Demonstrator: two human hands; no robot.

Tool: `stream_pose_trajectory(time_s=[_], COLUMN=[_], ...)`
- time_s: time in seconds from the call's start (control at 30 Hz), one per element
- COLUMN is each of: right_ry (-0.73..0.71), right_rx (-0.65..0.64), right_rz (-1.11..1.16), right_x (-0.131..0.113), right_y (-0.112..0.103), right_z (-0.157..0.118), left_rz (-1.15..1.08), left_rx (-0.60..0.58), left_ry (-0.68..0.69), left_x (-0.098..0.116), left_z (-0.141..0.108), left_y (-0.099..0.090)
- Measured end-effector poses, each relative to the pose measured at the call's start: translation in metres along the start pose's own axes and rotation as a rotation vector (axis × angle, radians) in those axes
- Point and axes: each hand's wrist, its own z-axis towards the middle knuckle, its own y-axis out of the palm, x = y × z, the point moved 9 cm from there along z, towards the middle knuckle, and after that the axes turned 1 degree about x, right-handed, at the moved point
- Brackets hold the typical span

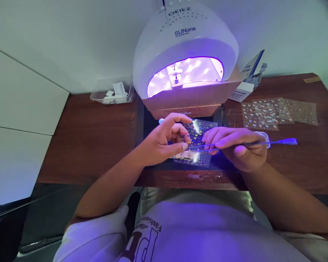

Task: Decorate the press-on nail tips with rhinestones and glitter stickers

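at the far left of the dark wood tabletop (93,145), a clear plastic bin (98,95) holds white packets (119,89). to its right, a white lamp (186,43) glows purple inside, with a cardboard box (191,92) just in front of its opening. nearer, the left hand (166,142) has its fingers curled toward the thumb; whether they grip anything, i cannot tell. under and between the hands lies a clear sticker sheet (198,138) with small colorful shapes, and near it, at the near edge, are some clear scraps (194,177). the right hand (237,147) holds a long thin tool (278,142) in its closed fingers, one end by the left thumb, the flared end pointing right. a shiny clear item (265,137) is partly hidden behind that hand. farther right are a box of alcohol pads (242,91) and more sticker sheets (265,112), overlapping.
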Motion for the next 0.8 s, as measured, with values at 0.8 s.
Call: stream_pose_trajectory(time_s=[0.8], right_ry=[-0.098], right_rx=[-0.143], right_rz=[-0.241], right_x=[-0.012], right_y=[0.018], right_z=[-0.012], left_rz=[0.133], left_rx=[0.195], left_ry=[0.228], left_x=[-0.01], left_z=[-0.018], left_y=[-0.009])
